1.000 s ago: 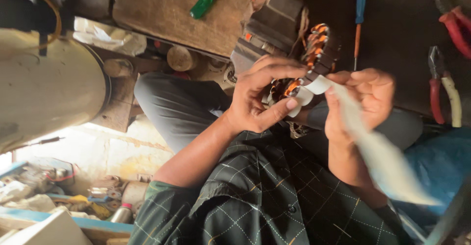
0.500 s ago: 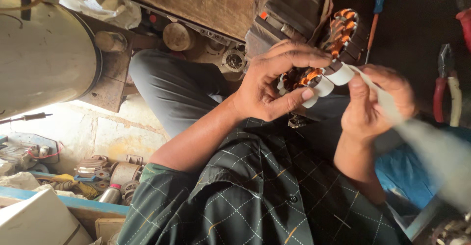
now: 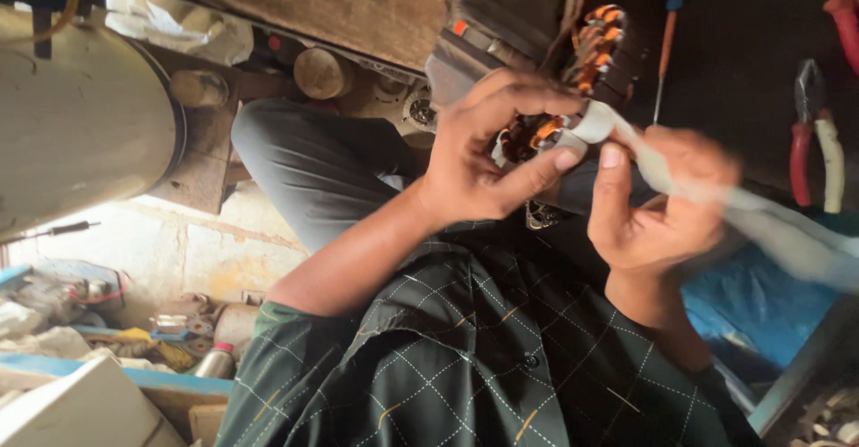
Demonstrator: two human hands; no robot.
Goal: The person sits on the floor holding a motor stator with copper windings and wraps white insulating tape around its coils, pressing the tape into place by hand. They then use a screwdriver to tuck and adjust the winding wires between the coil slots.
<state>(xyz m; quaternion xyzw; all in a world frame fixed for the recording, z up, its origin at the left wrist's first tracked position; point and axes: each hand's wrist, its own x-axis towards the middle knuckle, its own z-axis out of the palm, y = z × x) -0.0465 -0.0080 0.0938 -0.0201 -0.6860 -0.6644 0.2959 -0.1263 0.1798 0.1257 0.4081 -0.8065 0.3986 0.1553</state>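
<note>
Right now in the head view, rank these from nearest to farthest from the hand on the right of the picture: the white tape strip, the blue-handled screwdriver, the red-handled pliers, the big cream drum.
1. White tape strip: pinched in that hand.
2. Blue-handled screwdriver: just above it.
3. Red-handled pliers: to its right, on the dark surface; close to the screwdriver's distance, hard to separate.
4. Cream drum: far left edge.

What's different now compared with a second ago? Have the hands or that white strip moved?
The right hand has slid outward along the white strip, drawing it away from the copper-wound motor part, and its fingers now close round the strip. The left hand stays as it was, pressing the strip's end against the windings. The pliers and screwdriver lie untouched.
</note>
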